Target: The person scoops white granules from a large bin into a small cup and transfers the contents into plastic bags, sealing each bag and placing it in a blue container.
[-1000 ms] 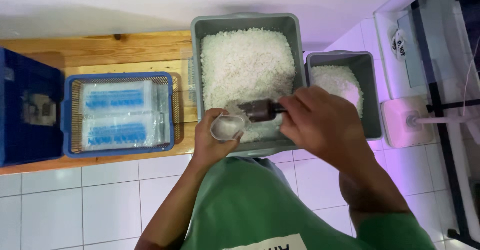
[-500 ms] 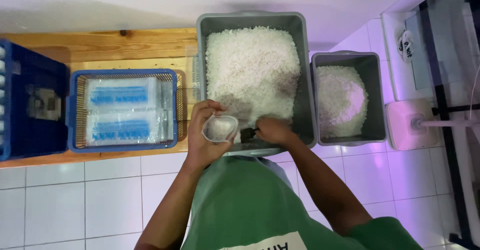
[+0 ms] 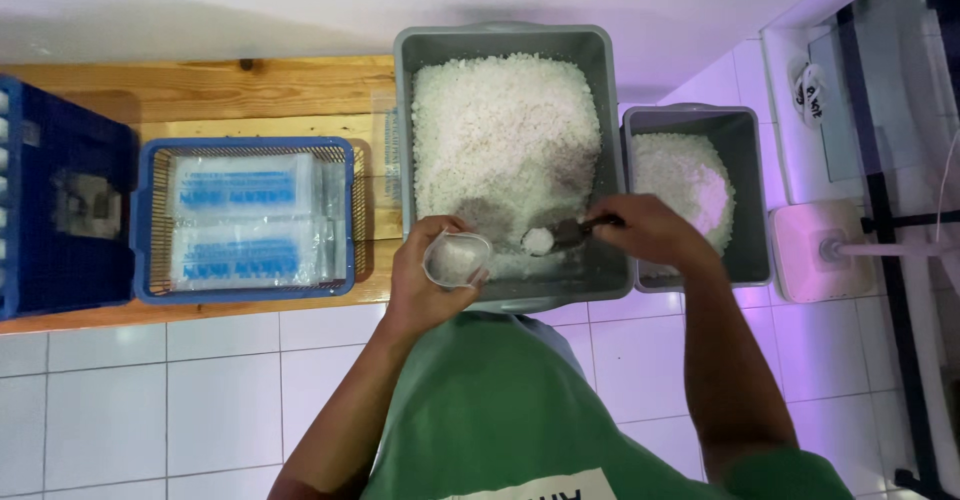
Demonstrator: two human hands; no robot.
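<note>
Dark blue crate (image 3: 60, 210), then blue mesh basket (image 3: 245, 222) of clear flat packets on the wooden desk (image 3: 250, 95). Left hand (image 3: 425, 280), fingers wrapped round a clear plastic cup (image 3: 455, 258). Right hand (image 3: 650, 230), fingers pinching a dark scoop (image 3: 565, 233), now lifted loaded from the large grey tub (image 3: 500, 40) of coarse white granules; earlier it was dug in. Smaller grey tub (image 3: 745, 200) alongside.

Grey bin (image 3: 600, 160), white granules (image 3: 500, 130), blue basket (image 3: 145, 220), green shirt (image 3: 490, 410)

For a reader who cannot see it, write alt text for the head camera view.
A person's right hand lifts a dark scoop of white granules from a large grey bin toward a clear bag held open by the left hand. A smaller grey bin stands beside it.
</note>
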